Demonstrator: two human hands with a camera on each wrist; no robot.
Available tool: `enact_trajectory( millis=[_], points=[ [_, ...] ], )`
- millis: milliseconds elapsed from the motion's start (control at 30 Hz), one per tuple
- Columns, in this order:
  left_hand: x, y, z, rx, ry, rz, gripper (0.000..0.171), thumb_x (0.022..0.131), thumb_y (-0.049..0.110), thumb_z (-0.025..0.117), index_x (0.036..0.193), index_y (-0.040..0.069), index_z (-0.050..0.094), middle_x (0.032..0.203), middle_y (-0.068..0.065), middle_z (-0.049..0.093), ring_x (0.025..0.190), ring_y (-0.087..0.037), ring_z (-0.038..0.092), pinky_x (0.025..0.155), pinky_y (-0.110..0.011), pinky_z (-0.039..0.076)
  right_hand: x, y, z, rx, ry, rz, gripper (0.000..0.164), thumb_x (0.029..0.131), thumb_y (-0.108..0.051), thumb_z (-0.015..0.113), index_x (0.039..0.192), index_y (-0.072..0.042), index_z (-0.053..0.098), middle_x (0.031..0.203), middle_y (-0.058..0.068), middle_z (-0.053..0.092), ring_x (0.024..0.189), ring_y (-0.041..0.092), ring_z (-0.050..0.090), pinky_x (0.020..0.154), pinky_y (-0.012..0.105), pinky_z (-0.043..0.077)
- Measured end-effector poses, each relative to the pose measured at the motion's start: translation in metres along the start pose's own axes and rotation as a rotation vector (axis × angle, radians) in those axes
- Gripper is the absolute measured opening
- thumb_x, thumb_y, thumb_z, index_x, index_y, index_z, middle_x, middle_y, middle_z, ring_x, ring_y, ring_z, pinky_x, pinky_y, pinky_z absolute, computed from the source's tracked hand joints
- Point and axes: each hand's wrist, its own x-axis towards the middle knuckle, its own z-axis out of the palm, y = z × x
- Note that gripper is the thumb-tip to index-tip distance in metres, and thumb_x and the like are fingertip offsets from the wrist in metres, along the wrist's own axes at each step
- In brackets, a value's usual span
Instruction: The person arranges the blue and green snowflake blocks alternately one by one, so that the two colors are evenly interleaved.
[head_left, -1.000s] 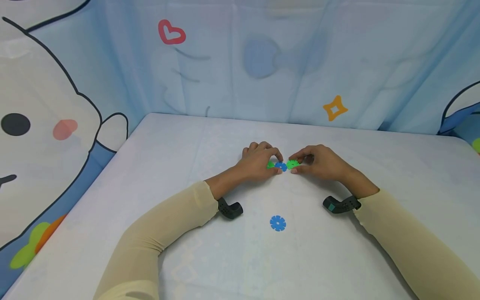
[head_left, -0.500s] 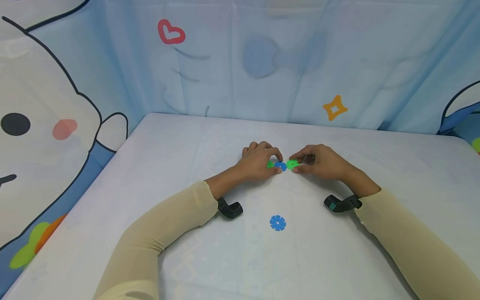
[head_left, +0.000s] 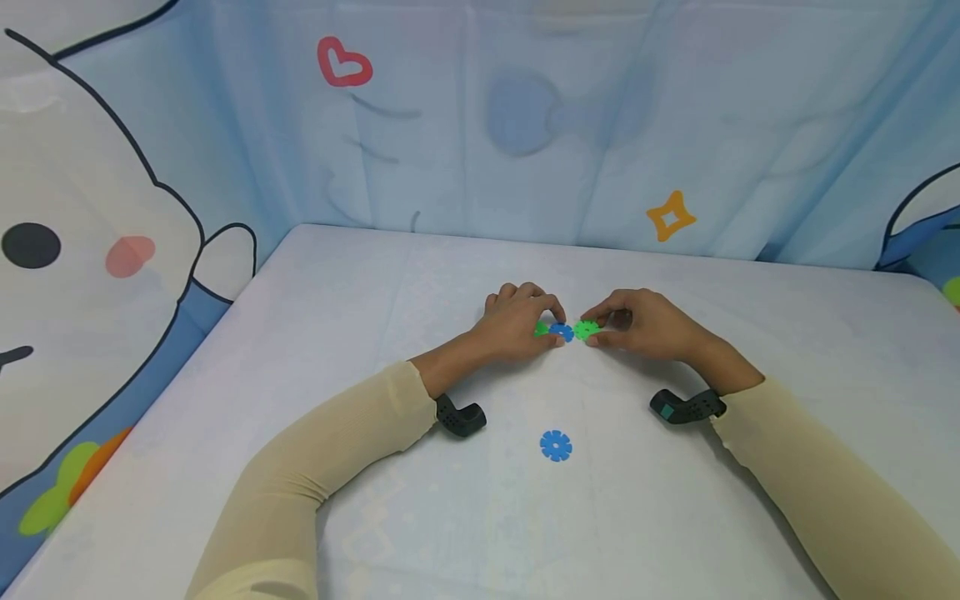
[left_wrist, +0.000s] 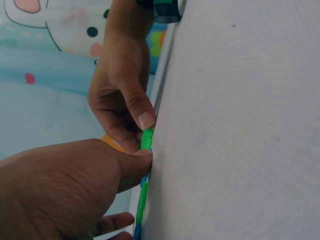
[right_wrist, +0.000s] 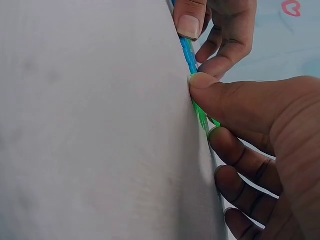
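Observation:
Several flat notched snowflake discs lie in a row between the hands. My left hand pinches a blue snowflake disc between thumb and index finger. My right hand pinches a green snowflake disc by its edges, right beside the blue one; the two look to be touching, but whether they interlock I cannot tell. Another green disc and a further blue disc continue the row beneath my left hand, mostly hidden in the head view.
A loose blue snowflake disc lies nearer the front of the white-covered table. Both wrists carry black camera mounts. Behind the table hangs a blue printed curtain.
My right hand has shifted very slightly to the right with the green disc. The left hand and the loose blue disc have stayed in place.

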Motion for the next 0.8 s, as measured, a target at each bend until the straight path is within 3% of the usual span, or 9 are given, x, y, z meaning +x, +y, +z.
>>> enact_trajectory(
  millis=[800],
  points=[
    [0.0006,-0.0001,0.001,-0.008,0.002,0.006,0.026,0.096,0.043,0.062,0.119,0.032,0.063,0.144,0.0,0.047,0.131,-0.027,0.039,0.106,-0.047,0.033,-0.0001,0.0065,0.0015,0.013,-0.015,-0.002,0.033,0.083,-0.022,0.08,0.115,-0.015,0.075,0.096,0.001,0.069,0.084,0.018,0.054,0.075,0.031,0.045]
  ],
)
